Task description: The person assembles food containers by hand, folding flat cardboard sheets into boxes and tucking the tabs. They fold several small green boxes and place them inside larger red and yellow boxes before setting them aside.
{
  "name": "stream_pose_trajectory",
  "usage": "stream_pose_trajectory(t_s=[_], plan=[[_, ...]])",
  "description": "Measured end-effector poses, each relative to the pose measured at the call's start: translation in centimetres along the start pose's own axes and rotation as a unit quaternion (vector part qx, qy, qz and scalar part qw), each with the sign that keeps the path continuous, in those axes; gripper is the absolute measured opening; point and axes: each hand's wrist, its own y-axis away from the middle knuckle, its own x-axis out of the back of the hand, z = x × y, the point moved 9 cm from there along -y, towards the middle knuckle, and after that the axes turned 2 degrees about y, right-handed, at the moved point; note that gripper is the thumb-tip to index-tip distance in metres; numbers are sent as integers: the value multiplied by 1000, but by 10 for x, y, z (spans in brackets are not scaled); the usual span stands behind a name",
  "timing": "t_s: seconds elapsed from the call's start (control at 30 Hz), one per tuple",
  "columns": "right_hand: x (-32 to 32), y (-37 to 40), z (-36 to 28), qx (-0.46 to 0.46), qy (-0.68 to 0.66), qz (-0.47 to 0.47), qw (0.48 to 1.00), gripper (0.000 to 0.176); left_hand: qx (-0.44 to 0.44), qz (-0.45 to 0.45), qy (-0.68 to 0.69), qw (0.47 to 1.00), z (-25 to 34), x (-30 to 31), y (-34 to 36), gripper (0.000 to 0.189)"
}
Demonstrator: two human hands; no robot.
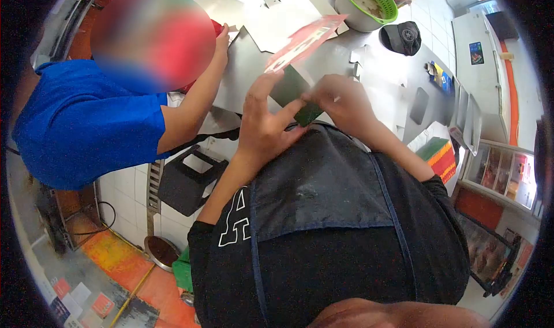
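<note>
A printed cardboard piece (295,88), partly folded, is held up in front of my apron. One panel is dark green; a longer red and white panel with lettering rises from it and is blurred. My left hand (266,119) grips its left side, thumb and fingers bent against the green part. On the other side, my right hand (345,104) is closed at the green panel's edge, its fingertips smeared by motion. Just beyond both hands, white cardboard flats (288,17) lie on the metal table (254,77).
A person in a blue shirt (92,120) works at my left, one hand at the table. A white tub with a green basket (369,2) and a black cap (400,38) stand at the back. Metal trays (461,111) lie at the right. Below the table hangs a black holder (190,178).
</note>
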Motion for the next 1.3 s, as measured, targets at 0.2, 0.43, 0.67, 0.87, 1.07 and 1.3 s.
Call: stream_pose_trajectory(t_s=[0.2,0.43,0.67,0.87,1.07,1.3], plan=[[-15,6,15,-73,-130,-56,987,26,4,-3,11,1000,3,2,3,50],[-11,11,17,-34,-182,14,983,41,-27,-58,47,997,10,-8,3,50],[-21,2,-8,39,-108,-36,993,50,42,-25,81,995,-8,-10,-4,85],[41,-3,57,-71,-114,53,989,44,214,104,334,912,-108,-17,36,110],[2,41,135,-347,-237,-20,907,68,68,14,315,947,-77,-47,46,103],[-20,50,199,-194,21,20,981,64,173,-112,162,965,-125,-113,63,79]])
